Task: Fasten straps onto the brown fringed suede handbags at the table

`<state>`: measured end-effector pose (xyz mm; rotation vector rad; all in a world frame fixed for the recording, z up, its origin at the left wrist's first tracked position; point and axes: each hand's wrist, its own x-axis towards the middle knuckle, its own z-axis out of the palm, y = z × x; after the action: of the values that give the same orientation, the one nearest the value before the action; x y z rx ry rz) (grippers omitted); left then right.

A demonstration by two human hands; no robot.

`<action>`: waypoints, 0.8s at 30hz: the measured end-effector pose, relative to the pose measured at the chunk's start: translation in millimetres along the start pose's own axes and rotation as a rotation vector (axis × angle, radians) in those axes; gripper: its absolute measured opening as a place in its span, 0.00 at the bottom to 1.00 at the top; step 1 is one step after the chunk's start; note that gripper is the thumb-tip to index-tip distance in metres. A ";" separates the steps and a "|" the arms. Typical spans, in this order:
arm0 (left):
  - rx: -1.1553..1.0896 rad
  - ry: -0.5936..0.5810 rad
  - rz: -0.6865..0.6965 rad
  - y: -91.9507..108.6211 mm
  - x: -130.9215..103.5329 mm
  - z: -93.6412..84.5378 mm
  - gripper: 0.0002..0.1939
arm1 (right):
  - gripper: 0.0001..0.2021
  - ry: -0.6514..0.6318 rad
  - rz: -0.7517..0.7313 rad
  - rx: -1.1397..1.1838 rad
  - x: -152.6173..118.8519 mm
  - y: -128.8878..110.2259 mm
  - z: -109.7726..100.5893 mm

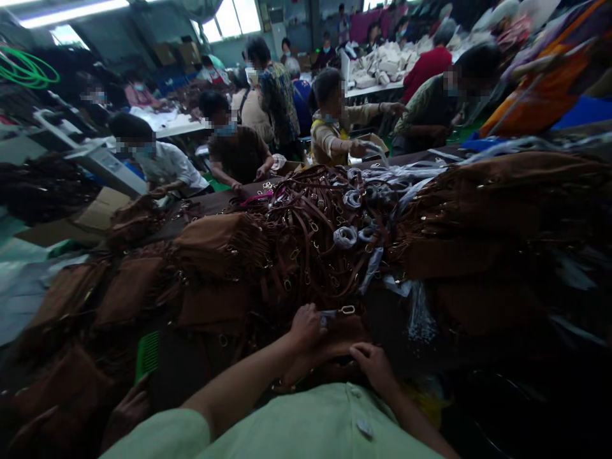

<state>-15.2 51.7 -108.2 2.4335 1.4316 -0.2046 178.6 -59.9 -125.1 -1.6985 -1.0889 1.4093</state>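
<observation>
A brown suede-like bag (344, 335) lies right in front of my body, with a gold clasp (347, 310) at its far edge. My left hand (307, 328) is closed at the bag's far left side, beside a small piece of clear plastic (327, 314); what its fingers hold is hidden. At the near right edge, my right hand (374, 363) pinches the bag between thumb and fingers. Just beyond both hands spreads a heap of brown straps (306, 236) with gold clasps.
Stacked brown bags (215, 236) stand to the left, and more bags (459, 255) are piled on the right. Thin clear strips (419, 315) lie right of my hands. At lower left another person's hand (131, 405) holds a green comb (147, 354). Several co-workers work across the table.
</observation>
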 end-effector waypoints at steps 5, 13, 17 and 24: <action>-0.117 0.045 -0.094 -0.7 -4.8 25.8 0.23 | 0.20 -0.001 -0.007 -0.040 2.5 -1.2 0.6; -0.276 -0.050 0.088 5.3 24.0 48.0 0.10 | 0.19 0.053 0.005 -0.068 2.5 1.4 5.4; -0.494 -0.024 0.124 -3.6 17.8 56.8 0.12 | 0.19 0.095 0.028 -0.065 6.9 2.0 9.5; -0.615 0.005 0.211 7.1 5.3 43.8 0.14 | 0.19 0.159 0.045 -0.100 16.5 -3.3 19.8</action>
<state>-5.0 38.2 -149.6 2.0400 1.0263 0.2553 159.7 -44.0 -133.1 -1.8818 -1.0537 1.2412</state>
